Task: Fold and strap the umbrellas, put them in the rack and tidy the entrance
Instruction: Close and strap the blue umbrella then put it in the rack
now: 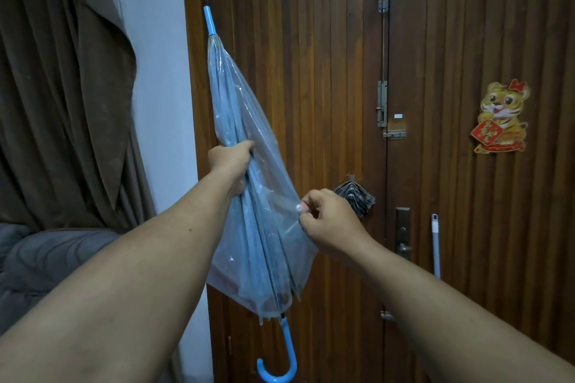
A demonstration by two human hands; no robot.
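Gripping: left hand (231, 162) is closing around the gathered middle of the clear blue-tinted plastic stick umbrella (249, 183), fingers wrapping ribs and shaft together; right hand (329, 221) is pinching a fold of the canopy film, or possibly the closure strap, between thumb and fingertips (303, 207) — too small to tell which.

Item: umbrella is standing nearly upright before the brown slatted wooden door (326, 71), blue tip (210, 20) pointing toward 12 o'clock, curved blue hook handle (280, 364) hanging at 6 o'clock. Canopy is collapsed but billowing loose toward 4 o'clock of the left hand.

Surroundings: brown curtain (62, 87) is hanging at 9 o'clock; tiger sticker (501, 118) is sitting on the door at 3 o'clock; a striped folded cloth or compact umbrella (354, 196) is hanging on the door just behind the right hand.

Step, as judged: smoothing pleats for strapping; rack not in view. Advice: keep the left hand clamping firmly, draw each panel in one rotational direction, flatten the film against the shaft, then wrap the strap snugly without creasing the plastic.
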